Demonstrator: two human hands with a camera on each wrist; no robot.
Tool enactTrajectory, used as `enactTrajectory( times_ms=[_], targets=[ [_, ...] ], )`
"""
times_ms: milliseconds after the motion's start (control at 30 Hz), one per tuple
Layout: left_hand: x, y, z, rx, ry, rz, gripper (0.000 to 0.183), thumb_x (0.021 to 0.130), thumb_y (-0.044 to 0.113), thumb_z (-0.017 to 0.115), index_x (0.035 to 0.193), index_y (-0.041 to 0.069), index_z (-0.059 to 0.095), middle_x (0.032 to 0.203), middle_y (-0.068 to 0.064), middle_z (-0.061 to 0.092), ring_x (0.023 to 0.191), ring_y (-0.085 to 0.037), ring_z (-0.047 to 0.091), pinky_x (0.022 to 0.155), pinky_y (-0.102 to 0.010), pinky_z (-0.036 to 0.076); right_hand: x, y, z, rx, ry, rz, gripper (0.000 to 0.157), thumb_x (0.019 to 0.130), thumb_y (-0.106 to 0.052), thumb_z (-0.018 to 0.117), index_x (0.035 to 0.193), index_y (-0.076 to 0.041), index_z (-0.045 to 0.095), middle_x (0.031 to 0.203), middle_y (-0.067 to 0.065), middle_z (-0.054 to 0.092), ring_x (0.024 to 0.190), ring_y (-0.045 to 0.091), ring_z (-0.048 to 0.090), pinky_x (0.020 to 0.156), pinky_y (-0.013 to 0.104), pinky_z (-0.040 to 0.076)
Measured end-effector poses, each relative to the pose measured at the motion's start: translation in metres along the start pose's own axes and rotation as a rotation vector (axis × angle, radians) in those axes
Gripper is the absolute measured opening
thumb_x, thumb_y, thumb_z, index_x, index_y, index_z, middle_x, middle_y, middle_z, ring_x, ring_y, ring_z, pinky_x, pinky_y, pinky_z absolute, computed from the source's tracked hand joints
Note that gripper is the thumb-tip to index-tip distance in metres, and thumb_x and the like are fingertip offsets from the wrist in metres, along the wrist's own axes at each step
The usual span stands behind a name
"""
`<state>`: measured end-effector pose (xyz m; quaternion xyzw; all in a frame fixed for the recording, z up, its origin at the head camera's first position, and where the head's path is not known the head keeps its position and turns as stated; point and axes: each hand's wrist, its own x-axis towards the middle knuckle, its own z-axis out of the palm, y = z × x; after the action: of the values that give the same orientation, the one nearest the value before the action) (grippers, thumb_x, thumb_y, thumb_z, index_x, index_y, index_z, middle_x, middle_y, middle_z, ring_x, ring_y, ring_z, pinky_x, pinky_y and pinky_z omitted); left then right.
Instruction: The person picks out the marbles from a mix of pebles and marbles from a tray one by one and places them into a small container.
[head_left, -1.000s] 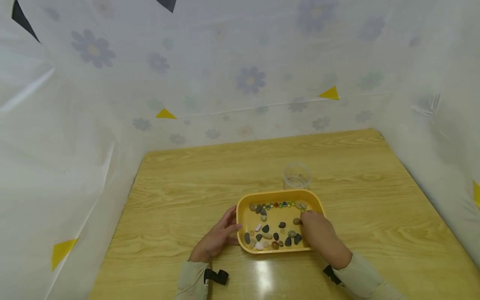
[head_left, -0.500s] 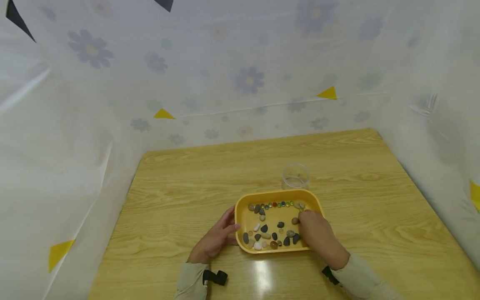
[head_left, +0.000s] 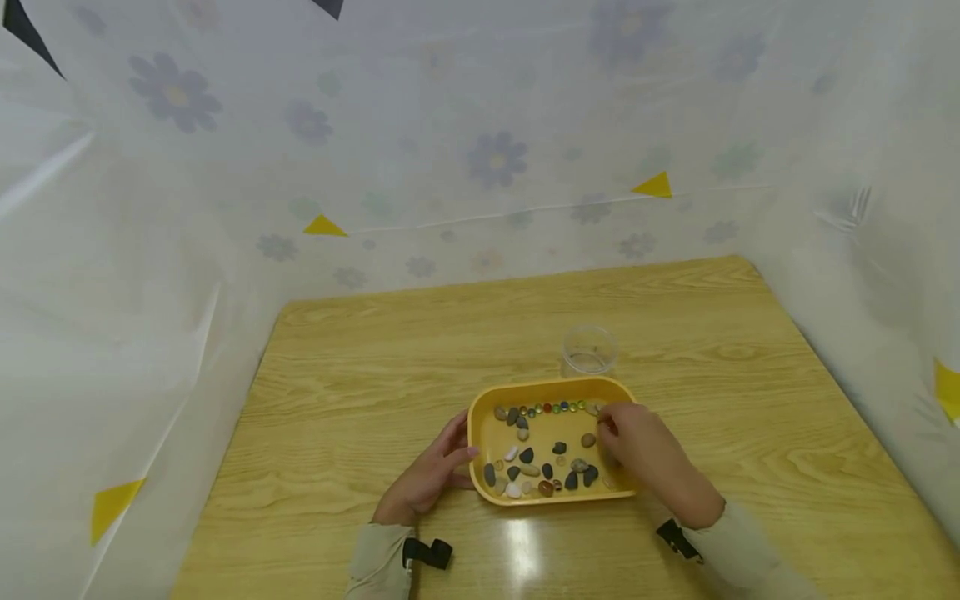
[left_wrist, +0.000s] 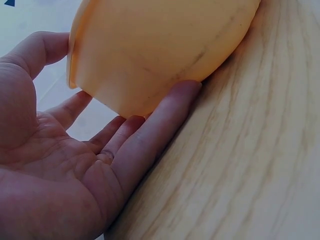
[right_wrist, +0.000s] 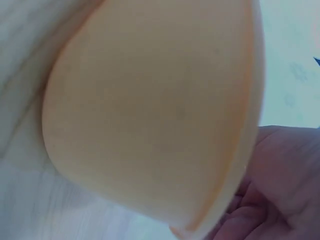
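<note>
A yellow plastic tray stands on the wooden table. Inside, a row of small glass marbles runs along the far side, and several pebbles, dark, tan and white, lie over the floor. My left hand holds the left end, thumb at the rim and fingers against the outer wall. Over the right end reaches my right hand, fingers curled down by the far right corner, close to a pale pebble. Its fingertips are mostly hidden; I cannot tell whether they pinch anything. A brown pebble lies left of them.
A clear plastic tub stands just behind the tray. White sheeting with a flower print rises behind the wood-grain table and on both sides of it. Black straps circle both wrists.
My right hand has drawn slightly right and back, uncovering the brown pebble fully and more of the tray floor at the right end. The left hand keeps its hold on the tray.
</note>
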<state>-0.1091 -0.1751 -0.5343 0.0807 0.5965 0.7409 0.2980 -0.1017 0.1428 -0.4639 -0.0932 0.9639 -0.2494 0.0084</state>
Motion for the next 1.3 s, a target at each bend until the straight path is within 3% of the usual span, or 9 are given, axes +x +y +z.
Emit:
enactTrajectory(
  times_ms=[267,433,700,1300],
  targets=[
    [-0.001,0.002,0.002,0.003,-0.001,-0.006,0.059,0.096,0.012,0.050,0.146,0.028,0.023,0.145,-0.015,0.030,0.115,-0.037,0.049,0.076,-0.052,0.053,0.009,0.008,-0.010,0.055,0.088,-0.029,0.011,0.086,-0.010,0.064,0.091,-0.002,0.069,0.082,0.004,0.063,0.071,0.014,0.057,0.061,0.031,0.052],
    [-0.001,0.001,0.001,-0.002,-0.002,0.000,0.061,0.096,0.013,0.051,0.147,0.027,0.021,0.145,-0.015,0.029,0.114,-0.037,0.050,0.076,-0.051,0.053,0.018,0.013,-0.010,0.117,0.165,-0.056,0.013,0.086,-0.010,0.065,0.094,-0.001,0.068,0.087,0.008,0.065,0.077,0.020,0.062,0.065,0.036,0.055],
    [-0.002,0.001,0.001,0.005,0.002,0.007,0.060,0.095,0.016,0.052,0.147,0.029,0.023,0.144,-0.015,0.032,0.113,-0.036,0.050,0.076,-0.050,0.053,0.034,0.016,-0.011,0.114,0.328,-0.164,0.014,0.086,-0.009,0.066,0.097,0.000,0.068,0.088,0.010,0.066,0.076,0.021,0.063,0.064,0.036,0.056],
    [-0.003,0.001,0.002,-0.008,-0.001,0.024,0.060,0.095,0.017,0.053,0.146,0.032,0.025,0.143,-0.014,0.032,0.114,-0.036,0.049,0.076,-0.052,0.052,0.048,0.021,-0.003,0.073,0.430,-0.223,0.017,0.083,-0.007,0.069,0.097,0.002,0.067,0.087,0.011,0.065,0.075,0.022,0.060,0.062,0.037,0.054]
  ],
)
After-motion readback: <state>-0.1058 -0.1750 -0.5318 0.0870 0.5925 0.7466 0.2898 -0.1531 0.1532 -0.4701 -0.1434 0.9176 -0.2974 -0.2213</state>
